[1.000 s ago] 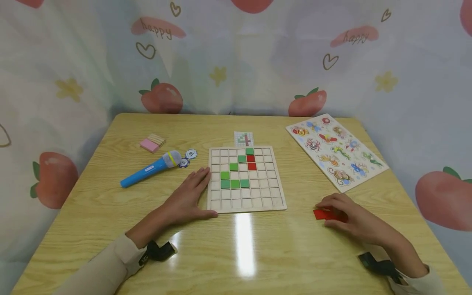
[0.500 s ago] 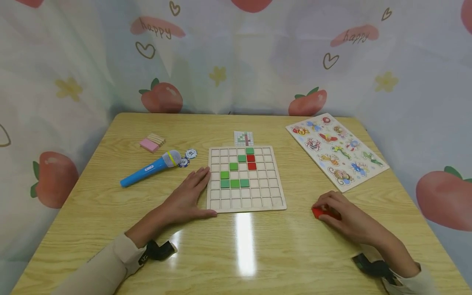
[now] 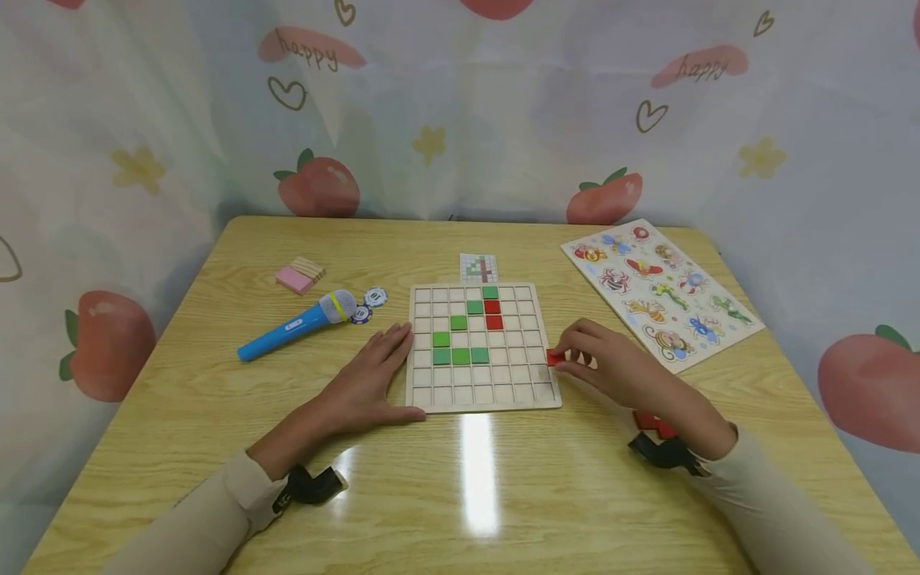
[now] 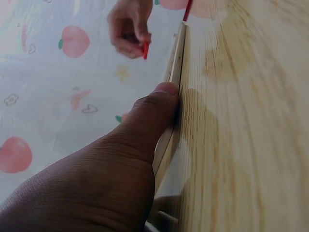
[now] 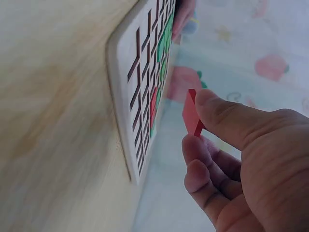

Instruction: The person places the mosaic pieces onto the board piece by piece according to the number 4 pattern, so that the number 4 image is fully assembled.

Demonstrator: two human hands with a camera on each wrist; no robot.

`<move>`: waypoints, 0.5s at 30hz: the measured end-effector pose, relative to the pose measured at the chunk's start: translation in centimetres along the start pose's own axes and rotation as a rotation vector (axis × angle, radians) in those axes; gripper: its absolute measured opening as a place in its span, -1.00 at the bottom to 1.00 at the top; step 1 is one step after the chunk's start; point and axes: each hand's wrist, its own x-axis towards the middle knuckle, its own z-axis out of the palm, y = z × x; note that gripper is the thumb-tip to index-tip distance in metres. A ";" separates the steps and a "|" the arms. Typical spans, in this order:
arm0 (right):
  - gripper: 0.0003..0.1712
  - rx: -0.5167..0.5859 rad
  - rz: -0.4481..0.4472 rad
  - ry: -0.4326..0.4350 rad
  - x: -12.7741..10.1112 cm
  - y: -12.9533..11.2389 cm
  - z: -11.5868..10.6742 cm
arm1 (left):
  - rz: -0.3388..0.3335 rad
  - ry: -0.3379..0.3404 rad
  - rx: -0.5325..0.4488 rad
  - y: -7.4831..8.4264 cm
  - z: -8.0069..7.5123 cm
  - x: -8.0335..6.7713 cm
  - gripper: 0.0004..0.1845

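A wooden grid board (image 3: 483, 399) lies mid-table with several green tiles (image 3: 460, 356) and two red tiles (image 3: 492, 315) set in its cells. My left hand (image 3: 368, 385) lies flat against the board's left edge, its thumb (image 4: 157, 104) pressed to the board's rim (image 4: 175, 63). My right hand (image 3: 600, 363) hovers at the board's right edge and pinches a small red tile (image 3: 554, 358), also seen as the red tile (image 5: 191, 113) between thumb and fingers above the board (image 5: 140, 104). More red tiles (image 3: 650, 422) lie on the table behind the right wrist.
A small pattern card (image 3: 478, 267) sits just beyond the board. A blue toy microphone (image 3: 296, 325), poker chips (image 3: 368, 303) and a pink block stack (image 3: 298, 276) lie to the left. An animal peg puzzle (image 3: 661, 291) lies at the back right. A printed curtain surrounds the table.
My right hand has picked a red tile from the pile at the front right and carried it left to the board's right edge. The left hand has stayed put.
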 end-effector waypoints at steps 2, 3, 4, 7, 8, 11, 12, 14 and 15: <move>-0.79 0.004 -0.003 -0.044 1.9 -0.3 0.4 | 0.005 0.004 -0.006 0.0 0.0 0.0 0.41; -0.82 0.009 -0.004 -0.066 2.8 -0.4 0.6 | 0.009 0.006 -0.007 0.0 0.0 0.0 0.40; -0.84 0.012 -0.003 -0.090 3.7 -0.5 0.8 | 0.011 0.007 -0.011 0.0 0.0 0.0 0.40; -0.87 0.011 0.000 -0.150 6.1 -0.7 1.5 | 0.006 0.003 -0.013 0.0 0.0 0.0 0.39; -0.88 0.010 0.004 -0.169 6.7 -0.8 1.9 | 0.005 0.003 -0.010 0.0 0.0 0.0 0.39; -0.91 0.007 0.022 -0.219 8.2 -0.6 2.9 | 0.005 0.004 -0.001 0.0 0.0 0.0 0.40; -0.92 0.007 0.028 -0.230 8.5 -0.6 3.2 | 0.006 0.004 0.000 0.0 0.0 0.0 0.40; -0.92 0.006 0.033 -0.236 9.0 -0.4 3.8 | 0.007 0.004 0.001 0.0 -0.1 0.0 0.41; -0.92 0.009 0.037 -0.234 9.1 -0.4 4.0 | 0.006 0.002 0.001 0.0 -0.1 0.0 0.41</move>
